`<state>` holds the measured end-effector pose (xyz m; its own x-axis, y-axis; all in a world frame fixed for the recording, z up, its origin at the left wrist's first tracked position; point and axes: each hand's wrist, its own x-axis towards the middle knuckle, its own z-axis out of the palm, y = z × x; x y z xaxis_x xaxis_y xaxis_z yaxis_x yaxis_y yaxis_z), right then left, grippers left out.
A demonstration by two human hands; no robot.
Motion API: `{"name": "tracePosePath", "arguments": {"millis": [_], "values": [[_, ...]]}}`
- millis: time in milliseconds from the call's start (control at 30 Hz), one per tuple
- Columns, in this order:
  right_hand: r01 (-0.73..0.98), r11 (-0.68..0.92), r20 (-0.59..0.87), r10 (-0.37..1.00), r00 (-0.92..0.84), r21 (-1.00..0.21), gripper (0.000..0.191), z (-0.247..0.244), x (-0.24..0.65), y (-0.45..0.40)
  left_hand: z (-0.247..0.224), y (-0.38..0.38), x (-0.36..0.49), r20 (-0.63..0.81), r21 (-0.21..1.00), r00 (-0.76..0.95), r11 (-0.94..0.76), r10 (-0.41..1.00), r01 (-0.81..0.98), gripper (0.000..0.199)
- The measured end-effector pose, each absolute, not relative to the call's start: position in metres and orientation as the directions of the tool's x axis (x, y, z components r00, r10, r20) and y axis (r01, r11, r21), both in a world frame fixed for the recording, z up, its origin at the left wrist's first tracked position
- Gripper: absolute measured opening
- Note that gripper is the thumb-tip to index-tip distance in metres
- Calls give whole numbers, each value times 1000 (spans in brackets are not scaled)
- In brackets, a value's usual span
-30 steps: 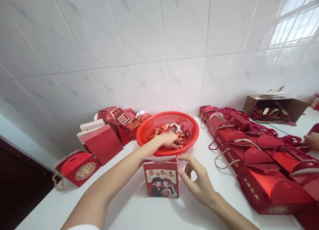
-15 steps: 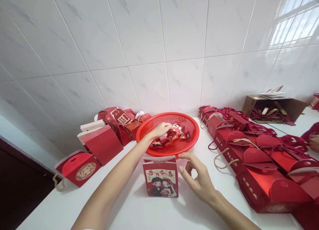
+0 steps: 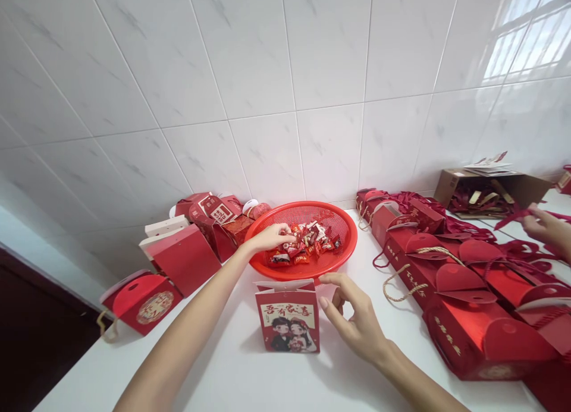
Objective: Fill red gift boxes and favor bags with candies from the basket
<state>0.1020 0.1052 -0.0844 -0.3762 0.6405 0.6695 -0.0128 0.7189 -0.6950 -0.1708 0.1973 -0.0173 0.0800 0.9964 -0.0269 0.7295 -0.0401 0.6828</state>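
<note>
My left hand reaches into a red perforated plastic basket, its fingers closed on wrapped candies at the left of the pile. Several wrapped candies in red, white and dark wrappers lie in the basket. In front of it a red paper gift box stands upright with its top flaps up, printed with a cartoon bride and groom. My right hand is at the box's right side, thumb and forefinger apart, the forefinger by the top corner. Whether it touches the box, I cannot tell.
Closed red gift boxes with rope handles stand in rows on the right. More red boxes are at the left. A cardboard box with ribbons is at the back right. Another person's hand holds dark red ribbon there.
My left hand has shifted left and slightly down in the basket, uncovering more candies. My right hand and the gift box have stayed put. Another person's hand has appeared at the right.
</note>
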Motion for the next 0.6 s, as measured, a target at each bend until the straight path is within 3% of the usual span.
{"name": "tracePosePath", "arguments": {"millis": [67, 167, 267, 333, 400, 600], "values": [[-8, 728, 677, 633, -375, -686, 20, -84, 102, 104, -16, 194, -177, -107, 675, 158, -45, 982, 737, 45], [-4, 737, 686, 627, -369, -676, 21, -83, 102, 104, -13, 190, -177, -353, 617, 286, -8, 891, 787, 43], [-3, 737, 685, 627, -370, -676, 21, -83, 102, 105, -11, 185, -166, -538, 419, 286, -43, 793, 907, 37], [-2, 737, 684, 626, -374, -676, 21, -84, 102, 106, -10, 182, -157, -566, 242, 217, -91, 795, 966, 38], [-2, 738, 684, 625, -376, -675, 21, -84, 102, 107, -9, 181, -147, -570, 140, 169, -108, 804, 984, 36], [1, 745, 689, 618, -377, -667, 20, -84, 102, 106, -10, 183, -128, -612, 178, 227, -148, 758, 973, 26]]}}
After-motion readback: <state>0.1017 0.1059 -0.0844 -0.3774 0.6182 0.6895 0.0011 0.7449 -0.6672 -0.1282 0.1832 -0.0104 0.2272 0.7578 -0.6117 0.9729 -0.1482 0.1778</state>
